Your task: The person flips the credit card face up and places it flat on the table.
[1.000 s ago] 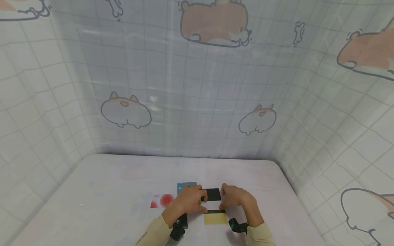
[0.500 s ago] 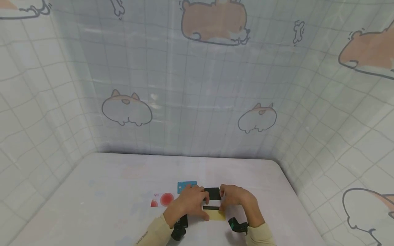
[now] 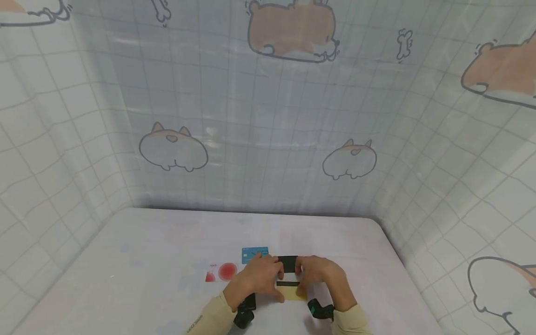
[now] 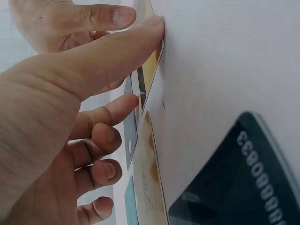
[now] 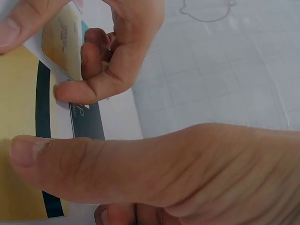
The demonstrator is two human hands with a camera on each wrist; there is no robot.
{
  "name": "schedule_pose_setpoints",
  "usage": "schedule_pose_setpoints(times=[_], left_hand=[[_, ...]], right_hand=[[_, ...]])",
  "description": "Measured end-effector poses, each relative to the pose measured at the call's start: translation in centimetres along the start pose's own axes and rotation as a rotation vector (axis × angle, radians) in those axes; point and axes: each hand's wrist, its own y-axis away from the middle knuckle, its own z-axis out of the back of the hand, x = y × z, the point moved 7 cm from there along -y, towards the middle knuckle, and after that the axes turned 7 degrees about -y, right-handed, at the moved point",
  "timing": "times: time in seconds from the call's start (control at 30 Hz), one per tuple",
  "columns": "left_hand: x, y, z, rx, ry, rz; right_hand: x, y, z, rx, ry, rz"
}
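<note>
A yellow card with a dark stripe (image 3: 291, 292) lies on the table in front of a black card (image 3: 287, 264). My left hand (image 3: 261, 277) touches the yellow card's left corner with its thumb, its other fingers loosely bent above the table. From the other side, my right hand (image 3: 316, 272) rests its thumb on the yellow card, plain in the right wrist view. The right forefinger is by the black card's right end; whether it touches cannot be made out. Beneath the left hand, a gold card (image 4: 150, 173) shows in the left wrist view.
Left of the hands lie a blue card (image 3: 251, 251) and a white card with red circles (image 3: 227, 271). Another dark card with raised digits (image 4: 239, 178) is partly hidden under the left wrist in the head view. A patterned curtain (image 3: 268, 139) surrounds the table.
The yellow card has slid away from me, nearer the black card, then stayed. My right hand has shifted slightly left, its thumb now further over the yellow card. The left hand has barely moved.
</note>
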Motion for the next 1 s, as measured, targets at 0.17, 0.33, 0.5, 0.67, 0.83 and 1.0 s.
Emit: schedule_pose_setpoints(times=[0.17,0.33,0.5,0.67,0.83,1.0], left_hand=[[0.1,0.1,-0.3,0.012,0.043,-0.001],[0.1,0.4,-0.1,0.002,0.064,-0.006],[0.0,0.6,-0.1,0.004,0.071,-0.001],[-0.1,0.6,-0.4,0.015,0.058,-0.007],[-0.2,0.6,-0.9,0.008,0.045,-0.023],[-0.4,0.6,-0.9,-0.022,0.027,-0.037]], right_hand=[[0.3,0.0,-0.5,0.022,-0.003,0.019],[0.8,0.1,-0.6,0.023,0.007,0.079],[1.0,0.4,-0.7,0.031,0.007,0.119],[0.9,0.4,-0.8,0.037,0.015,0.128],[0.6,0.4,-1.0,0.034,0.018,0.147],[0.3,0.4,-1.0,0.035,0.001,0.165]])
